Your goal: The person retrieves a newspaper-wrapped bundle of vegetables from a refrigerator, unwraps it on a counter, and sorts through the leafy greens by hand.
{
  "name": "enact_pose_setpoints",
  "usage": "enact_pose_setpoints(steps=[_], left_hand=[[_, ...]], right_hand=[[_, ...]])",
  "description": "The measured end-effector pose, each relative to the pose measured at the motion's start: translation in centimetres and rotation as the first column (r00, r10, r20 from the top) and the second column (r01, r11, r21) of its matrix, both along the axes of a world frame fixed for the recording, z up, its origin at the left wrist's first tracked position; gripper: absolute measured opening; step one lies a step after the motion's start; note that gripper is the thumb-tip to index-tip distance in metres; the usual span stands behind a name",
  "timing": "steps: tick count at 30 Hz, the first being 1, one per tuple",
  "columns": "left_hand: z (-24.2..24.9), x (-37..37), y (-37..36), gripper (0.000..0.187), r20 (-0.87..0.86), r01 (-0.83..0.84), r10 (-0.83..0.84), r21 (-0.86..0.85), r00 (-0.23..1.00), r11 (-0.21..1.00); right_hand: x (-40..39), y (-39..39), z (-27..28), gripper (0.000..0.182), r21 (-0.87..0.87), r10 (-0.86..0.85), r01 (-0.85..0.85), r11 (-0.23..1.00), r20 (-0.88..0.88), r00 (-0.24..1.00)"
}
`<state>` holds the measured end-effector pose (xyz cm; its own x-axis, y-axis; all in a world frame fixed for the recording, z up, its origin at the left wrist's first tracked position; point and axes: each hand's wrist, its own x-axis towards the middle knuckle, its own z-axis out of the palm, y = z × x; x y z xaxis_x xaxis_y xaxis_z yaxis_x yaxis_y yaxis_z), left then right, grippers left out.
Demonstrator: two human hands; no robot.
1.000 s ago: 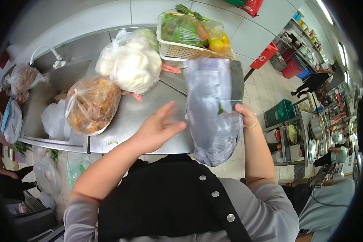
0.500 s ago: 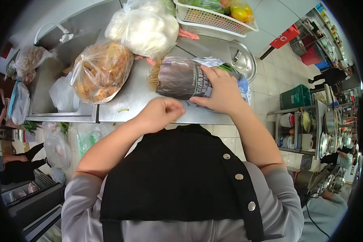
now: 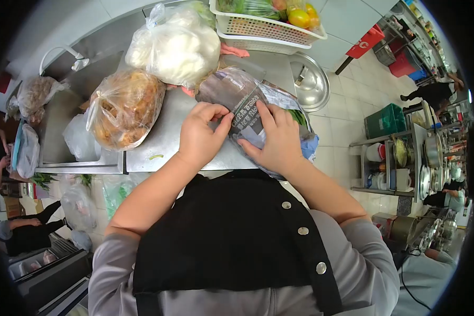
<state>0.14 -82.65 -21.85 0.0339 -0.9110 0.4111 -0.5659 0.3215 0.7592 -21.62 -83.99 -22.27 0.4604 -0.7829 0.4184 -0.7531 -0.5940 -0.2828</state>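
Observation:
A bundle of green leaves (image 3: 298, 118) is wrapped in dark printed film (image 3: 227, 87) and lies slanted on the steel counter (image 3: 166, 142). My left hand (image 3: 204, 131) is at the film's near edge, its thumb and index finger pinched on the wrapping. Across the printed middle rests my right hand (image 3: 274, 136), its fingers spread and pressing on the wrapper. Beyond the film stands a knotted clear bag of white pieces (image 3: 181, 47). A clear bag of brown food (image 3: 126, 108) sits to the left.
A white basket (image 3: 271, 25) of vegetables stands at the back. To the left is a sink (image 3: 52, 142) with a plastic bag; a round steel basin (image 3: 316, 84) is at right. Shelves, bins and other people appear farther off.
My left hand has moved up onto the wrapping and pinched it. The bundle has turned, its left end swinging away from me, and my right hand has shifted slightly left.

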Motion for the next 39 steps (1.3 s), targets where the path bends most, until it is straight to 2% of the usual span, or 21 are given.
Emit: enact_pose_setpoints(steps=[2, 5, 8, 14, 17, 18, 20, 23, 26, 27, 29, 30, 32, 33, 37, 39], left_hand=[[0.3, -0.2, -0.5, 0.011, 0.055, 0.025, -0.020, -0.090, 0.998, 0.996], [0.9, -0.6, -0.6, 0.010, 0.253, 0.040, -0.004, -0.135, 0.968, 0.990], [0.7, -0.7, -0.5, 0.008, 0.373, 0.019, 0.055, -0.192, 0.926, 0.981], [1.0, -0.4, -0.1, 0.005, 0.423, -0.040, 0.061, -0.059, 0.904, 0.997], [2.1, -0.3, -0.2, 0.005, 0.297, -0.037, 0.003, 0.110, 0.955, 0.993], [1.9, 0.1, -0.3, 0.005, 0.138, -0.003, -0.027, 0.215, 0.990, 0.977], [1.4, 1.4, -0.8, 0.004, -0.186, 0.095, -0.024, 0.386, 0.982, 0.918], [1.5, 2.9, -1.3, 0.006, -0.526, 0.309, -0.048, 0.421, 0.849, 0.853], [1.9, 3.4, -1.8, 0.011, -0.520, 0.304, -0.022, 0.464, 0.854, 0.832], [1.9, 3.1, -1.7, 0.011, -0.385, 0.177, -0.002, 0.421, 0.923, 0.890], [1.5, 2.5, -1.9, 0.012, -0.102, -0.056, 0.086, 0.269, 0.991, 0.962], [1.5, 2.6, -2.3, 0.014, -0.053, -0.114, 0.128, 0.207, 0.990, 0.972], [1.8, 2.7, -3.6, 0.016, 0.033, -0.225, 0.223, 0.083, 0.974, 0.971], [2.2, 2.9, -4.3, 0.019, 0.072, -0.272, 0.266, 0.079, 0.961, 0.959], [4.4, 3.5, -6.9, 0.020, 0.181, -0.321, 0.294, 0.148, 0.939, 0.935], [2.6, 5.5, -9.6, 0.019, 0.104, -0.329, 0.314, 0.191, 0.943, 0.925]], right_hand=[[0.1, 0.3, 0.2, 0.096, -0.002, -0.005, 0.005, 1.000, -0.009, 1.000], [0.1, 0.3, -0.1, 0.095, -0.004, -0.002, 0.002, 1.000, -0.028, 1.000], [0.2, 0.7, 0.3, 0.095, -0.004, 0.000, 0.000, 1.000, -0.065, 0.998], [0.2, 1.0, 0.1, 0.095, -0.036, 0.073, -0.075, 0.997, -0.044, 0.996], [0.2, 1.1, 0.0, 0.095, -0.050, 0.068, -0.069, 0.996, -0.030, 0.997], [0.1, 1.1, 0.0, 0.094, -0.048, 0.059, -0.060, 0.997, -0.020, 0.998], [0.1, 0.7, 0.2, 0.092, -0.036, 0.073, -0.074, 0.997, -0.018, 0.997], [0.0, -0.3, 1.9, 0.087, 0.010, 0.117, -0.116, 0.993, -0.051, 0.992], [0.8, -2.6, 3.2, 0.086, -0.082, 0.091, -0.098, 0.992, -0.087, 0.992], [1.4, -3.3, 3.2, 0.091, 0.067, 0.089, -0.084, 0.994, -0.081, 0.993], [2.2, -3.6, 1.9, 0.097, 0.198, 0.076, -0.064, 0.978, -0.056, 0.996], [2.5, -3.8, 1.6, 0.100, 0.262, 0.070, -0.055, 0.963, -0.045, 0.997], [2.8, -3.0, 1.5, 0.103, 0.240, 0.071, -0.029, 0.970, -0.166, 0.984], [2.8, -2.6, 1.5, 0.104, 0.231, 0.073, -0.019, 0.973, -0.228, 0.971], [3.3, -1.9, 1.5, 0.102, 0.220, 0.060, -0.001, 0.976, -0.264, 0.963], [3.5, -1.7, 1.5, 0.101, 0.206, 0.058, -0.001, 0.979, -0.271, 0.961]])
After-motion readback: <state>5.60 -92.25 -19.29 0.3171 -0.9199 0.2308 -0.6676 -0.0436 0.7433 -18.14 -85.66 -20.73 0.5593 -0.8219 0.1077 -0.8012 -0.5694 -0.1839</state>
